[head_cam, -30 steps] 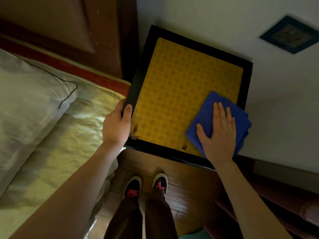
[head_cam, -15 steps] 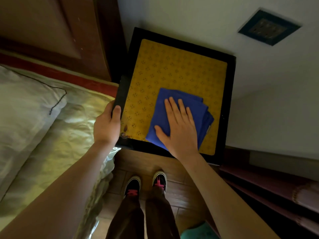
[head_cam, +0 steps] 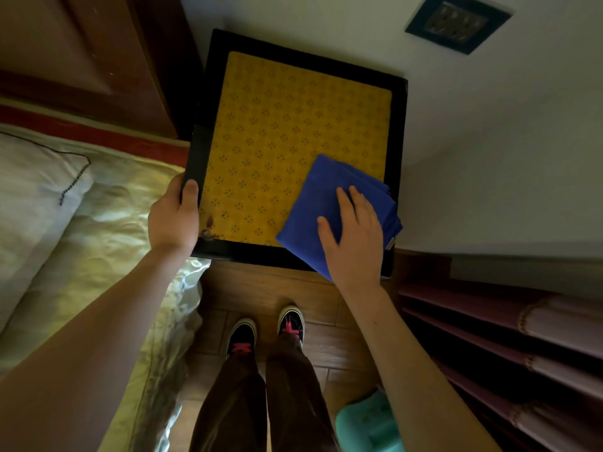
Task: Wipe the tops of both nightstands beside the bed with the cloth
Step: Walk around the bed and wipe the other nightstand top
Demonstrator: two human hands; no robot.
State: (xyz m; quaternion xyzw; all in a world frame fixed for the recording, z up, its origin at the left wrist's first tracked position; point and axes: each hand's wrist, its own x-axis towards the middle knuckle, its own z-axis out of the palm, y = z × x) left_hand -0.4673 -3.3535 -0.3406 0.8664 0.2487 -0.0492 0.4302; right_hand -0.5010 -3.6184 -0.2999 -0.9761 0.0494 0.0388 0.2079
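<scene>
Head view: blue cloth (head_cam: 315, 203) and right hand (head_cam: 354, 238) slide from front middle of nightstand (head_cam: 287, 125) top over to front right corner. Left hand (head_cam: 171, 220) stays on left rim.

Right hand flat, palm down, fingers straight and a bit spread, pressing on cloth. Cloth folded, lies under that hand on yellow top, one corner past black front rim.

Left hand grips rim near front corner, thumb on top, other fingers hidden down side.

Bed (head_cam: 98, 256) just beside nightstand, on left.
</scene>
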